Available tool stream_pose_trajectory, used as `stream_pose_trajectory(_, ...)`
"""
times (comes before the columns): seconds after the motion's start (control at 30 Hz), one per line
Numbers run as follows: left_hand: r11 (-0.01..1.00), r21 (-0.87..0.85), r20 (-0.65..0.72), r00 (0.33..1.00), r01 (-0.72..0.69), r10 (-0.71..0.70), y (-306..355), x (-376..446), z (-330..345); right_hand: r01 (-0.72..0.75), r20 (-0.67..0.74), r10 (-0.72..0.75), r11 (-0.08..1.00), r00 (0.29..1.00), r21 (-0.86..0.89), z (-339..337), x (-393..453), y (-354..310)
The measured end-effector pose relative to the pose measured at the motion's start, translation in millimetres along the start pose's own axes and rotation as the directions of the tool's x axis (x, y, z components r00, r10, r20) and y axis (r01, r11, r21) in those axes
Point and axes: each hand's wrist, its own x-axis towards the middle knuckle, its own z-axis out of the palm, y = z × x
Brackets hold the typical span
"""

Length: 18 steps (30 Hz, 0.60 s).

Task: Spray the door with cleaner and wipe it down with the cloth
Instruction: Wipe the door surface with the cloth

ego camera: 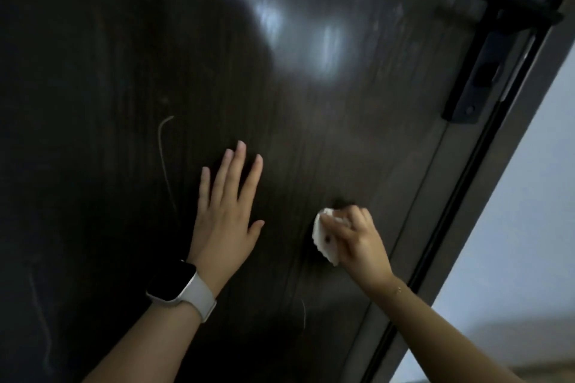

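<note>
Dark wood-grain door (130, 65) spreads under both your hands; your left hand (225, 214) lies flat, fingers straight, holding nothing. Just to its right, your right hand (357, 239) bunches the white cloth (323, 236) against the panel. So small a wad could skip patches and leave streaks.

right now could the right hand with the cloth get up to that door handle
Probably yes. The right hand grips the cloth against the door, and the door handle sits above it on the same side. Bare door surface lies between; the left hand rests flat off to the side.
</note>
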Motion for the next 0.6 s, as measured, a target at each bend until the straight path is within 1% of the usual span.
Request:
stream_pose_trajectory(0.03,0.999,0.006,0.018,0.999,-0.044,0.044,6.7,-3.2,6.8,-0.046,-0.003,0.046,0.998,0.999,0.041,-1.8,-9.6,2.2)
stream_pose_trajectory(0.07,0.996,0.010,0.033,0.996,-0.086,0.086,12.4,-5.7,13.6,-0.104,-0.034,0.107,0.991,0.994,0.089,-3.7,-17.4,3.4)
stream_pose_trajectory(0.1,0.993,0.014,0.044,0.992,-0.121,0.120,17.2,-7.2,19.8,-0.178,-0.088,0.193,0.972,0.977,0.154,-5.7,-23.9,3.4)
stream_pose_trajectory(0.13,0.989,0.018,0.048,0.988,-0.144,0.143,21.1,-7.4,25.4,-0.276,-0.152,0.315,0.932,0.937,0.235,-8.0,-29.1,2.3)
stream_pose_trajectory(0.17,0.987,0.024,0.047,0.986,-0.159,0.158,24.5,-6.6,30.6,-0.376,-0.209,0.453,0.868,0.866,0.324,-9.8,-33.7,1.6)
stream_pose_trajectory(0.2,0.985,0.033,0.043,0.985,-0.170,0.168,28.0,-5.1,34.9,-0.456,-0.251,0.574,0.794,0.780,0.401,-10.9,-38.8,2.1)
stream_pose_trajectory(0.23,0.983,0.041,0.036,0.984,-0.178,0.176,31.2,-3.1,38.9,-0.511,-0.278,0.665,0.725,0.693,0.461,-11.7,-43.2,3.0)
stream_pose_trajectory(0.27,0.983,0.042,0.028,0.984,-0.179,0.178,34.4,-0.4,43.1,-0.545,-0.295,0.723,0.675,0.625,0.497,-12.0,-46.7,4.7)
stream_pose_trajectory(0.3,0.985,0.039,0.018,0.985,-0.171,0.170,37.1,3.2,47.5,-0.565,-0.299,0.757,0.640,0.581,0.521,-11.6,-47.4,7.5)
stream_pose_trajectory(0.33,0.987,0.039,0.012,0.988,-0.156,0.156,39.7,6.8,52.3,-0.572,-0.295,0.774,0.619,0.560,0.539,-11.6,-45.2,9.9)
stream_pose_trajectory(0.4,0.991,0.062,0.002,0.992,-0.122,0.123,43.5,11.2,62.4,-0.524,-0.323,0.762,0.629,0.561,0.574,-16.0,-30.9,13.8)
stream_pose_trajectory(0.47,0.991,0.083,-0.017,0.994,-0.108,0.109,44.3,13.8,70.4,-0.445,-0.371,0.721,0.668,0.585,0.596,-22.2,-7.8,16.1)
stream_pose_trajectory(0.6,0.990,0.094,-0.004,0.995,-0.101,0.102,45.0,17.8,73.2,-0.382,-0.361,0.681,0.685,0.637,0.620,-9.3,12.3,16.1)
